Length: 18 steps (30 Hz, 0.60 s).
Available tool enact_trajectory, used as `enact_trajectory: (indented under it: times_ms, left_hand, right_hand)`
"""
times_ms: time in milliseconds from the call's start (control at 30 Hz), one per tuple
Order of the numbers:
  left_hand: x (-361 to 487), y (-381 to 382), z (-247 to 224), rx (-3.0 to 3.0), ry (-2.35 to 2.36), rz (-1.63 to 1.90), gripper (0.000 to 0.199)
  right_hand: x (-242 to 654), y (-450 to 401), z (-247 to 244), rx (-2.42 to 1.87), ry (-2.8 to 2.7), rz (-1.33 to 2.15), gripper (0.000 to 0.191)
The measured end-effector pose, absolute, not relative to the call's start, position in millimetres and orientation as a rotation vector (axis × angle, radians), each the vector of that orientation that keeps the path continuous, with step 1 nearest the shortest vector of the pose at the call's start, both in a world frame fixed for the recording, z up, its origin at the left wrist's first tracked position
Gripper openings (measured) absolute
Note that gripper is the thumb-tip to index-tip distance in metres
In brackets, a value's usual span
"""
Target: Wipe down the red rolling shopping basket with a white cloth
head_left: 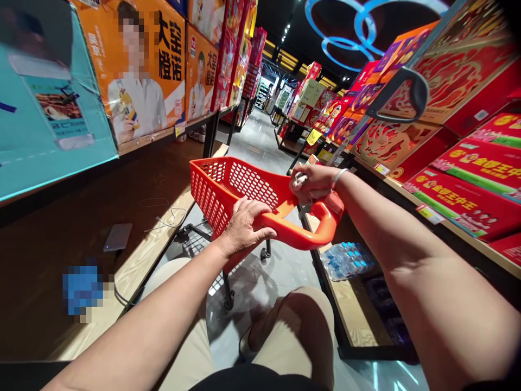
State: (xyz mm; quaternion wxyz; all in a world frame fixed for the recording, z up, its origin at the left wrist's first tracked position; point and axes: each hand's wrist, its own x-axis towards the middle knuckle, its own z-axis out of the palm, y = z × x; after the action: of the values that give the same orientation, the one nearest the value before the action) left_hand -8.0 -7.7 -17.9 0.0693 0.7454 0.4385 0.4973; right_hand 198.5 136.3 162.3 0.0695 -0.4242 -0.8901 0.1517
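Observation:
A red plastic shopping cart with a perforated basket stands in front of my knees, between two shelves. My left hand is wrapped round the left part of its red rim handle, thumb on the near side. At the cart's right side, my right hand is closed with bent fingers round something small and pale, too small to name. It is just above the handle's right end; whether it touches the cart cannot be made out.
Orange cartons and a turquoise box line the left shelf. Red gift boxes fill the right shelf, with packed water bottles low down. A grey handle-like loop juts out upper right. The aisle floor runs ahead.

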Motion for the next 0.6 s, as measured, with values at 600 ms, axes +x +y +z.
enact_trajectory:
  times_ms: [600]
  left_hand:
    - [-13,-8,-19,2.221,1.325,1.535,0.055]
  right_hand:
    - [299,49,114,-0.956,-2.055,0.715,0.075]
